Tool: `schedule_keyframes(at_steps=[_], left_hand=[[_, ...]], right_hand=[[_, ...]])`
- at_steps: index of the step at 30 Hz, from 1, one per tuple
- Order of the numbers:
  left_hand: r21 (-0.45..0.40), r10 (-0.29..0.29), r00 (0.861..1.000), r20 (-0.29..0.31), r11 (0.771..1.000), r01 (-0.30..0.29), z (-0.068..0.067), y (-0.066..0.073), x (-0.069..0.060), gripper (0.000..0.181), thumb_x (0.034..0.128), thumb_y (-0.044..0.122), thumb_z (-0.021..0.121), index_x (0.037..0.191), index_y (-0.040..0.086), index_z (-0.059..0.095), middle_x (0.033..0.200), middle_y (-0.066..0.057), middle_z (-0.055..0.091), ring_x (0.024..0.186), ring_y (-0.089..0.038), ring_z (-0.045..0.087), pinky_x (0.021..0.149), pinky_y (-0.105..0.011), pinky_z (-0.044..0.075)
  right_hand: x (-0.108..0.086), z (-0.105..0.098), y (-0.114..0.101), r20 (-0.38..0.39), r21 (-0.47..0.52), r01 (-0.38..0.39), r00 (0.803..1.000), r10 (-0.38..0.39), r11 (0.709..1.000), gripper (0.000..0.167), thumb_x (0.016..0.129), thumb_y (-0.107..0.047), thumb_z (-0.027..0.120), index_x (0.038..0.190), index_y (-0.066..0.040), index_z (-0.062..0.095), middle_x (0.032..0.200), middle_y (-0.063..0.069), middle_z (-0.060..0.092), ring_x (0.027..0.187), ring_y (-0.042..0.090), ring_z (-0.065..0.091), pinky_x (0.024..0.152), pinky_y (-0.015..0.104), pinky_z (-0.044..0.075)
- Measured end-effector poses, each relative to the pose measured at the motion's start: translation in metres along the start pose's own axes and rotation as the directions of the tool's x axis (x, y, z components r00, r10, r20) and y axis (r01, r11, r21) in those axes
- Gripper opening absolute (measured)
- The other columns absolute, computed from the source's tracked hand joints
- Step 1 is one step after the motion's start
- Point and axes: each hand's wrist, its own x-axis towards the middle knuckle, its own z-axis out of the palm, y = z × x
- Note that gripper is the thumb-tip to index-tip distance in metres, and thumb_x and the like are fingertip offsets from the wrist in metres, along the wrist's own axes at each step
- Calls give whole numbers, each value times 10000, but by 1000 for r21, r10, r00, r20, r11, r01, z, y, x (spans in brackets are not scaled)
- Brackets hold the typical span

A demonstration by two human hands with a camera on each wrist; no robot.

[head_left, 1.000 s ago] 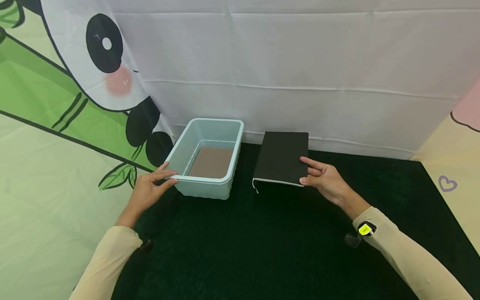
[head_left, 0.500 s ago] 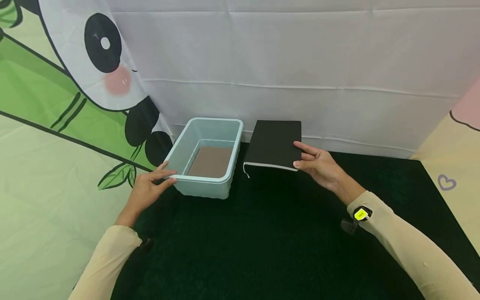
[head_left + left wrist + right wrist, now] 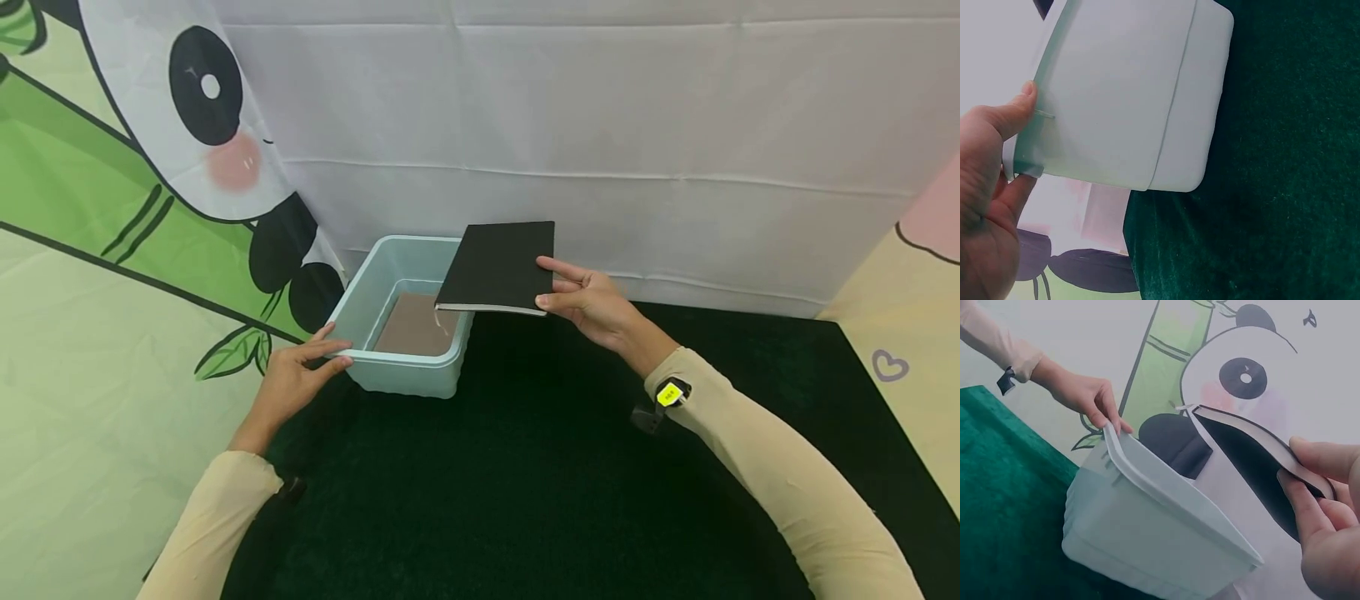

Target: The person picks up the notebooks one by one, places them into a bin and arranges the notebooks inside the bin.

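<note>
My right hand (image 3: pixel 600 308) pinches a black notebook (image 3: pixel 498 265) by its right edge, thumb and fingers on opposite covers. The notebook is held in the air, its left part over the right rim of a light blue plastic bin (image 3: pixel 405 375). A thin white ribbon (image 3: pixel 442 323) hangs from its near left corner. In the right wrist view the notebook (image 3: pixel 1241 456) shows its pale page edges. My left hand (image 3: pixel 292 379) grips the bin's near left corner, thumb (image 3: pixel 1019 112) against the outer wall. A flat brown surface (image 3: pixel 412 325) shows at the bin's bottom.
The bin stands on a dark green cloth-covered table (image 3: pixel 525 467), near a white fabric backdrop (image 3: pixel 600 100). At left hangs a printed panda curtain (image 3: pixel 112 292), and at right a yellow printed one (image 3: pixel 907 333). The right wrist wears a watch-like device (image 3: pixel 670 393).
My right hand has carried the notebook leftward and up, from beside the bin to over its right rim. The left hand and the bin have stayed put.
</note>
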Motion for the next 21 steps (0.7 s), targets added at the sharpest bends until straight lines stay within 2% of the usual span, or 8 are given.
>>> schedule_keyframes(at_steps=[7,12,16,21], left_hand=[[0,4,1000,3,1000,-4,0,-2,0,253,928,178,780,1166,93,781,1441,-192,577,1360,-402,516,874,-67,401],[6,-13,1000,9,1000,13,-1,-2,0,255,934,207,776,1169,107,782,1447,-168,578,1375,-369,511,896,-89,415],[17,-25,1000,13,1000,25,-2,-3,0,261,935,226,775,1169,112,782,1447,-163,581,1380,-356,511,956,-129,412],[13,-34,999,21,999,34,-2,-3,0,266,935,239,776,1172,117,782,1455,-154,575,1387,-344,506,944,-102,388]], right_hand=[[23,21,5,1,1,11,1000,-11,1000,689,901,131,687,1508,-149,519,1716,120,116,1564,237,204,972,294,518],[36,32,12,5,18,-2,1000,2,1000,691,893,146,686,1504,-133,521,1707,150,143,1512,264,342,931,284,538],[46,38,17,14,15,-7,1000,7,1000,693,899,146,678,1511,-134,512,1695,182,166,1424,274,479,934,288,538],[56,47,22,15,-1,-11,1000,11,1000,699,896,145,685,1515,-126,504,1667,215,237,1239,235,639,1043,369,479]])
